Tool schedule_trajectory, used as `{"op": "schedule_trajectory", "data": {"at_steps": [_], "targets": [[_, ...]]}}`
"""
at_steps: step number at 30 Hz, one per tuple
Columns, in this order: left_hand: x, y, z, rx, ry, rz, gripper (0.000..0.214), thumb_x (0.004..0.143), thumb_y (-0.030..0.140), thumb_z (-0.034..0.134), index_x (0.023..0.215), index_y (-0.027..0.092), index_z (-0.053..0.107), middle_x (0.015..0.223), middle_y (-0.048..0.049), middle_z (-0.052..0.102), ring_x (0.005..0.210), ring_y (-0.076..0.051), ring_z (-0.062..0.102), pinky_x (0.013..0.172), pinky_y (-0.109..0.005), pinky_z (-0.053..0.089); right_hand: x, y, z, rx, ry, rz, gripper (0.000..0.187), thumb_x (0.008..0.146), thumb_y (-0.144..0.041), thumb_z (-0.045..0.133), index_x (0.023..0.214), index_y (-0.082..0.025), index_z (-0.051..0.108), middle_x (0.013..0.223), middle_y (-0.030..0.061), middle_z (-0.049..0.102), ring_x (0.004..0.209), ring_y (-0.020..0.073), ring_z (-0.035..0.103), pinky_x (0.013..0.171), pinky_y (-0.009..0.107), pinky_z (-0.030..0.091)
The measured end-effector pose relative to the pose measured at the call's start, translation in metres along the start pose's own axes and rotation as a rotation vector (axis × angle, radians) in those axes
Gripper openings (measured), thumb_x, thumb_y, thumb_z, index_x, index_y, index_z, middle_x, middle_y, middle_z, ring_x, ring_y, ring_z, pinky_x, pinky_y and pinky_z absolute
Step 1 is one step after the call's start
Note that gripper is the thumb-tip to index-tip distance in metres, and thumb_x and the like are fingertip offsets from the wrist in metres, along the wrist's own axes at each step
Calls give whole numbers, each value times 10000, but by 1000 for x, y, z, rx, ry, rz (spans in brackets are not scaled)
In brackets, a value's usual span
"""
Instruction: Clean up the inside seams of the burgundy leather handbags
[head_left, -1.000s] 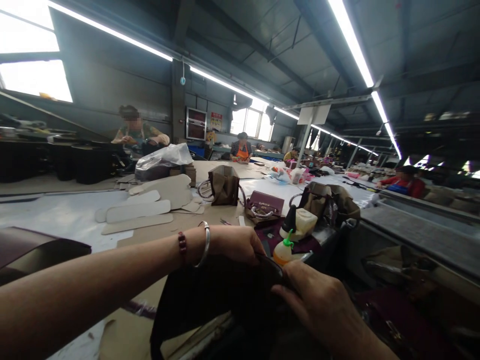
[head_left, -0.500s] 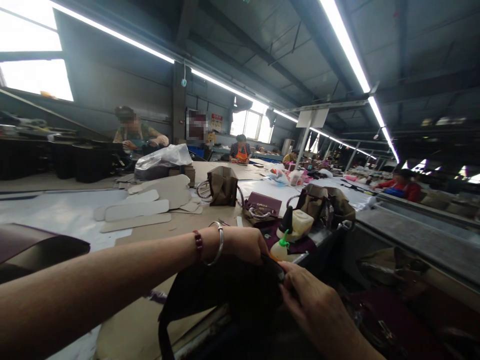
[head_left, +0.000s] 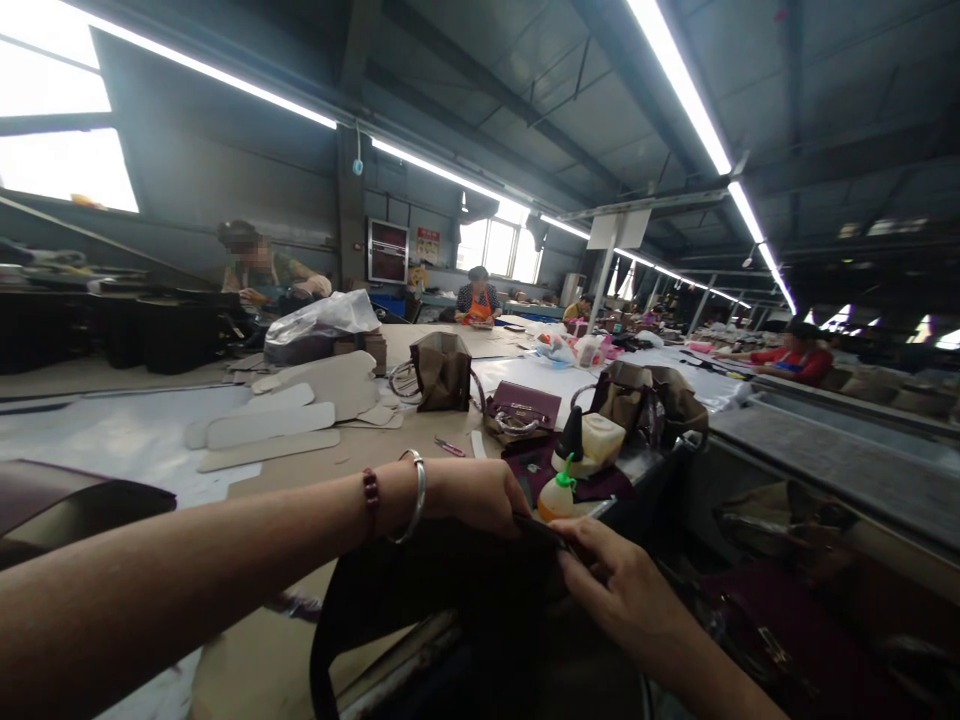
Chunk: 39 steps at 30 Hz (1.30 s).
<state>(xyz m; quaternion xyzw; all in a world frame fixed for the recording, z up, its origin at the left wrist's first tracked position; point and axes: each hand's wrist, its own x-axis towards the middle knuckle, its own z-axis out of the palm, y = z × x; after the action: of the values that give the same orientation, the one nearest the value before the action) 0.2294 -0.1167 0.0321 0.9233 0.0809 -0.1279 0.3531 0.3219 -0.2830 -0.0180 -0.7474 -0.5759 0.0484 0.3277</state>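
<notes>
A dark handbag with its mouth towards me fills the lower middle of the view, its inside in deep shadow. My left hand, with a silver bangle and a dark red bracelet at the wrist, is closed on the bag's far edge; its fingertips are hidden behind that edge. Just to the right, my right hand pinches the same edge between thumb and fingers. Beyond the hands stand a squeeze bottle with a green nozzle and a pale, squarish container.
Grey-white flat panels lie at left on the table. Brown bags, a purple handbag and a pink cutter lie farther off. Finished-looking bags fill a low space at right. Co-workers sit at distant tables.
Both hands keep their grip on the bag's edge and have shifted only slightly. The left wrist sits a little farther left, and the pink cutter shows more fully. The whole view has moved a little.
</notes>
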Motion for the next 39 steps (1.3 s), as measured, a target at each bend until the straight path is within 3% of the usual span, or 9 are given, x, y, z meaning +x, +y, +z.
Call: {"op": "schedule_trajectory", "data": {"at_steps": [5, 11, 26, 31, 35, 39], "targets": [[2, 0, 1, 16, 5, -5, 305, 593, 124, 502, 849, 164, 663, 523, 53, 449, 496, -74, 366, 427, -160, 277, 7, -8, 1, -28, -20, 4, 181, 808, -284, 401, 796, -170, 541, 767, 23, 557, 711, 140, 532, 648, 252, 418], [2, -5, 1, -13, 8, 5, 301, 593, 121, 496, 841, 156, 663, 535, 46, 457, 507, -77, 372, 439, -160, 294, 11, -9, 6, -13, -15, 47, 233, 822, -347, 398, 766, -171, 540, 714, 8, 542, 664, 137, 518, 620, 250, 390], [-1, -7, 4, -38, 34, -18, 259, 607, 142, 509, 819, 147, 658, 511, 47, 448, 477, -72, 357, 436, -159, 299, 15, -8, 11, -101, 24, 17, 197, 828, -266, 404, 683, -176, 502, 657, -2, 513, 608, 128, 501, 571, 238, 379], [-4, -13, 10, -17, 66, 71, 213, 622, 170, 476, 756, 142, 640, 537, 44, 470, 488, -70, 374, 468, -152, 321, 19, -5, 15, -249, 79, -74, 170, 816, -195, 404, 680, -165, 502, 685, 25, 532, 628, 146, 512, 600, 263, 397], [-11, -10, 10, 4, 37, 97, 206, 657, 208, 477, 774, 146, 634, 560, 41, 489, 515, -75, 392, 508, -149, 345, 16, -4, 9, -107, 12, -57, 106, 779, -245, 498, 770, -165, 566, 754, 30, 587, 718, 156, 551, 681, 265, 419], [-14, -10, 8, -33, 68, 87, 255, 679, 208, 454, 842, 151, 641, 669, 17, 567, 559, -88, 438, 534, -158, 367, 1, -5, 0, 153, -70, 128, 323, 694, -291, 598, 995, -187, 542, 916, 25, 626, 838, 172, 574, 749, 255, 425]]}}
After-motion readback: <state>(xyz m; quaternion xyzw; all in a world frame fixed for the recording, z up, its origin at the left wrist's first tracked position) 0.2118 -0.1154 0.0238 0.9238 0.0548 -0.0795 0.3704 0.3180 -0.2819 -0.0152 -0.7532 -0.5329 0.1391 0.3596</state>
